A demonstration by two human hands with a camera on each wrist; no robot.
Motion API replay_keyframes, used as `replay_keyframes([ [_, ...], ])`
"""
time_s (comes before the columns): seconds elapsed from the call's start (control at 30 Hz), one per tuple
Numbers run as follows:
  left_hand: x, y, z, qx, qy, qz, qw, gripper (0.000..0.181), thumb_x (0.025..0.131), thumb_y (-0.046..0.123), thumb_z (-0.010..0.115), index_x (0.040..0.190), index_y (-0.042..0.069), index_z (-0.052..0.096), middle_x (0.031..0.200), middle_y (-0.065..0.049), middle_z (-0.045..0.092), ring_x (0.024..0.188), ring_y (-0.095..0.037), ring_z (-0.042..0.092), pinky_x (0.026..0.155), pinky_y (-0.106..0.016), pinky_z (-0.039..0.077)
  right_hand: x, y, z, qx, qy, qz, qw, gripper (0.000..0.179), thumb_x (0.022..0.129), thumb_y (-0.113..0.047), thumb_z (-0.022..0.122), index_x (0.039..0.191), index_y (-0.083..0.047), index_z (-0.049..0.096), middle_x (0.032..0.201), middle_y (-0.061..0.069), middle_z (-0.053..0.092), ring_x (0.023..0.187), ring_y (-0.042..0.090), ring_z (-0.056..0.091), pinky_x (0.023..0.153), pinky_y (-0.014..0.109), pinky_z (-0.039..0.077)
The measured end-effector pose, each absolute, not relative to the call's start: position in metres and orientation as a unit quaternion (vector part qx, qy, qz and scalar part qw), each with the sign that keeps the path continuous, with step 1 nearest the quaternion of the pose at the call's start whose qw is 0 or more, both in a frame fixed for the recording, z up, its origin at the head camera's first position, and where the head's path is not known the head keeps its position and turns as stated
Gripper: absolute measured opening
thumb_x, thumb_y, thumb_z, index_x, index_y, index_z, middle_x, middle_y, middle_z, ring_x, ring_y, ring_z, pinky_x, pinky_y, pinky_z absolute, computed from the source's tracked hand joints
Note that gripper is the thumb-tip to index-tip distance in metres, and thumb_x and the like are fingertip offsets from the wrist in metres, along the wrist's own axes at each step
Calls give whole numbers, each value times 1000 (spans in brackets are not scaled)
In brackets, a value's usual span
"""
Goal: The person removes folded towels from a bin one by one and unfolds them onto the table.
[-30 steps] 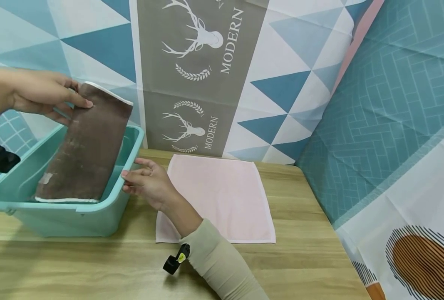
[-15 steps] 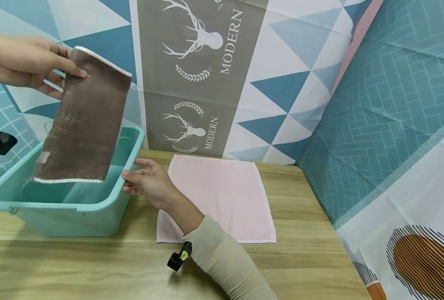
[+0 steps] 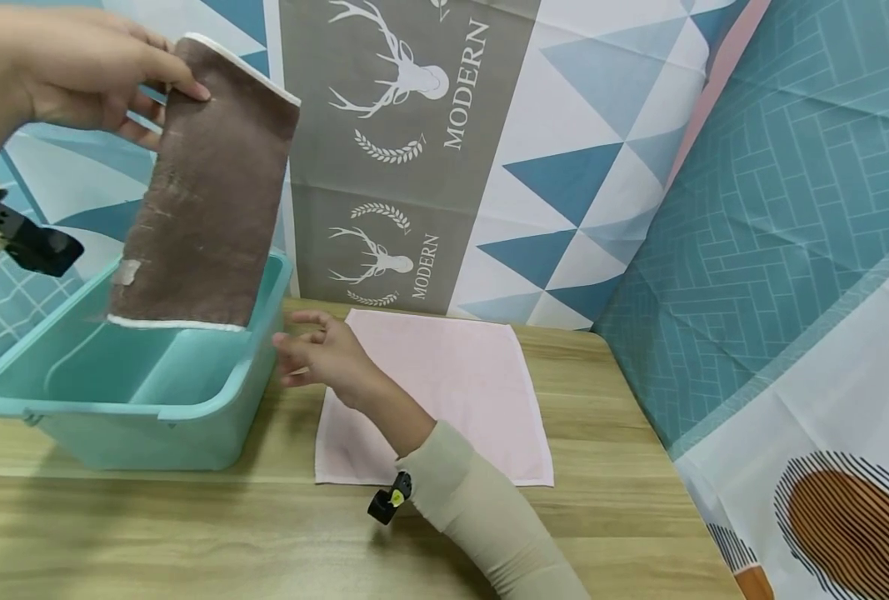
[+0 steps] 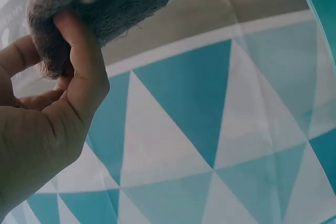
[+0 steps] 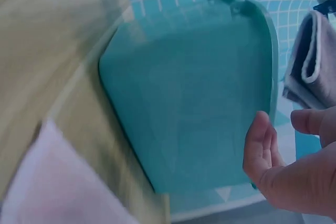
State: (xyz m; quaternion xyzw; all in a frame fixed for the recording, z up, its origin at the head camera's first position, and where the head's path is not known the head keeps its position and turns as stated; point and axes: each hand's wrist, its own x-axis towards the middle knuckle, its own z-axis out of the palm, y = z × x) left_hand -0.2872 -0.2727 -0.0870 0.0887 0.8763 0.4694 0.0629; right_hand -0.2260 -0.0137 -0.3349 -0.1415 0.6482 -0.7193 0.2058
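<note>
My left hand [image 3: 107,75] pinches a folded brown towel [image 3: 204,200] with white edges by its upper left side. The towel hangs slightly tilted above a teal plastic bin [image 3: 114,408], its lower edge overlapping the bin's opening in the head view. In the left wrist view, thumb and fingers close on the towel's fuzzy fabric [image 4: 115,9]. My right hand [image 3: 327,358] is just right of the bin's right rim, fingers loosely bent and holding nothing; the right wrist view shows it near the bin's side wall [image 5: 189,103].
A pink towel [image 3: 444,375] with pale edges lies spread flat on the wooden table [image 3: 264,533], partly under the right forearm. Patterned cloth [image 3: 564,167] hangs behind the table, and a teal and white one [image 3: 789,208] drapes along its right side.
My left hand has lifted the brown towel up out of the bin, lately shifting it right. My right hand has let go of the bin's rim and moved slightly right.
</note>
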Motion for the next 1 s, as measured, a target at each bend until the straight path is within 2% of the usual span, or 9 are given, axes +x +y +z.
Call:
replay_keyframes([
  [0.13,-285,-253,-81,87,868,487,48,16,108,30,50,118,18,55,114,0,44,92,-22,52,67,-36,57,-233,3,-333,-158,689,-682,185,45,98,-17,72,139,-10,54,92,9,68,75,20,69,73,43,62],
  [0.4,-275,-206,-82,80,845,528,40,23,107,31,51,120,12,52,114,-2,43,95,-22,48,68,-33,58,-250,40,-332,-181,753,-618,139,43,99,-18,69,139,-7,55,101,14,69,77,19,71,68,36,62],
  [0.57,-269,-173,-86,88,821,562,55,21,107,28,50,117,9,51,113,-2,44,93,-21,52,69,-34,57,-260,64,-335,-185,782,-583,117,42,101,-19,68,138,-5,55,107,19,69,85,27,70,69,35,61],
  [0.7,-263,-144,-93,93,811,575,58,21,107,26,49,116,7,51,110,-3,43,81,-18,49,66,-34,50,-266,86,-339,-196,808,-545,105,44,101,-23,65,140,-5,54,110,17,68,94,32,69,73,36,61],
  [0.8,-257,-125,-100,100,808,577,58,22,107,26,48,115,6,52,109,-3,43,74,-18,43,62,-34,46,-275,103,-345,-198,836,-505,87,47,102,-25,64,142,-5,52,108,12,67,93,26,68,73,35,60],
  [0.9,-252,-109,-107,106,797,591,73,21,107,24,50,116,5,52,113,-4,46,79,-18,49,64,-33,48,-286,121,-352,-195,869,-450,61,50,101,-28,63,144,-5,50,106,9,68,90,20,67,72,34,57],
  [1.0,-249,-95,-114,106,772,620,98,16,106,20,52,112,5,51,112,-5,51,82,-18,56,67,-33,51,-296,139,-356,-190,900,-391,40,51,101,-29,62,143,-4,50,106,12,69,90,22,67,73,37,55],
])
